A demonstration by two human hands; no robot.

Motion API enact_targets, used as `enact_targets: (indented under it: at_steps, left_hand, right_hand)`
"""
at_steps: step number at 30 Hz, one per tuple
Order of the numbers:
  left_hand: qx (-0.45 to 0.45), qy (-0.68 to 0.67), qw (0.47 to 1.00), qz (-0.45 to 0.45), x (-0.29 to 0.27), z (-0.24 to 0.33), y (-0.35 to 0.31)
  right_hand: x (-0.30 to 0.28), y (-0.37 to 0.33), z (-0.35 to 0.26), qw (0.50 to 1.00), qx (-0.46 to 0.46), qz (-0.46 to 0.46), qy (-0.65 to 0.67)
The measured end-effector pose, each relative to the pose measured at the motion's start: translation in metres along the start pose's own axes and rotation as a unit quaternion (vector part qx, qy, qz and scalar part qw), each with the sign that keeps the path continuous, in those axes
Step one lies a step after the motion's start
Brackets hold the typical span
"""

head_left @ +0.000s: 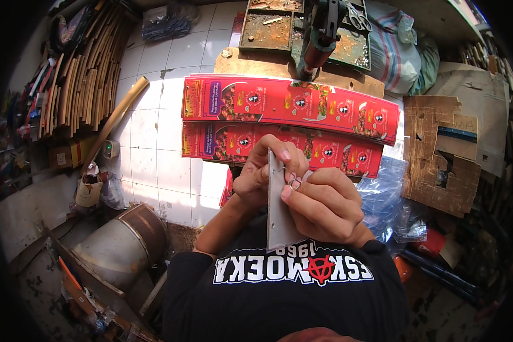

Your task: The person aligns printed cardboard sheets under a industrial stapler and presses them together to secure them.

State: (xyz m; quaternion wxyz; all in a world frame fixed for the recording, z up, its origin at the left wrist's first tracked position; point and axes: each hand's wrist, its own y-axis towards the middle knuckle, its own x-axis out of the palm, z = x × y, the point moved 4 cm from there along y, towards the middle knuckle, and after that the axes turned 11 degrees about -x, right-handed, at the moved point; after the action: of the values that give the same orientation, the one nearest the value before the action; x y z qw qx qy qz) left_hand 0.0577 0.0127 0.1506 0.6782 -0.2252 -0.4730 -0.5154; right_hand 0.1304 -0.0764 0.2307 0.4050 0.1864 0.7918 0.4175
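Observation:
In front of my chest, my left hand [262,174] is closed on the upper part of a thin grey-white board [276,219]. The board stands nearly on edge, with small holes along it. My right hand [332,206] pinches a small metal ring [294,183] against the board's right side, near its upper part. Whether the ring passes through a hole is hidden by my fingers. Just beyond my hands lie two stacks of long red printed strips, a far stack [273,109] and a near stack [353,157], the near one partly covered by my fingers.
A bench press [316,51] stands behind the strips, flanked by a green tray [266,31] of small parts. Scissors [359,20] lie at its right. Cut cardboard [442,162] and clear plastic [382,196] are on the right. A metal drum [122,245] sits lower left.

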Motion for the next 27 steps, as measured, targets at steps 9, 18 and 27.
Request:
enact_targets:
  at_steps: [9, 18, 27]
  left_hand:
    - [-0.016, -0.045, 0.999, -0.018, 0.001, -0.001, 0.0]
    - [-0.015, -0.032, 0.999, -0.023, 0.001, -0.002, 0.0]
    - [0.08, 0.176, 0.964, 0.183, -0.033, 0.017, -0.01]
  right_hand:
    - [-0.003, 0.001, 0.0, 0.999, 0.018, -0.001, 0.039]
    - [-0.007, -0.002, 0.002, 0.997, 0.047, 0.02, 0.059]
    - [-0.065, -0.015, 0.009, 0.95, 0.089, 0.273, -0.125]
